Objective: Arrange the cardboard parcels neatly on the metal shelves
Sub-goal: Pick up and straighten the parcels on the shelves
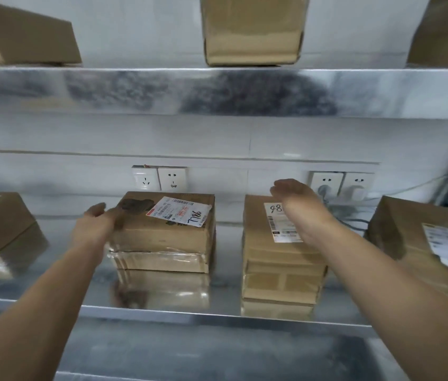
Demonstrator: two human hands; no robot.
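Observation:
Two cardboard parcels stand side by side on the middle metal shelf (162,312). The left parcel (162,235) carries a tilted white label and a dark stain. My left hand (96,224) rests flat against its left side, fingers apart. The right parcel (280,259) is narrower, with a white label marked 48. My right hand (297,204) hovers over its top right, fingers loosely spread, holding nothing. Whether it touches the parcel is unclear.
More parcels sit at the shelf's far left (0,224) and far right (423,237). The upper shelf (217,92) holds three boxes. Wall sockets (159,178) are behind the parcels, and plugged-in sockets with cables (341,188) lie behind the right one.

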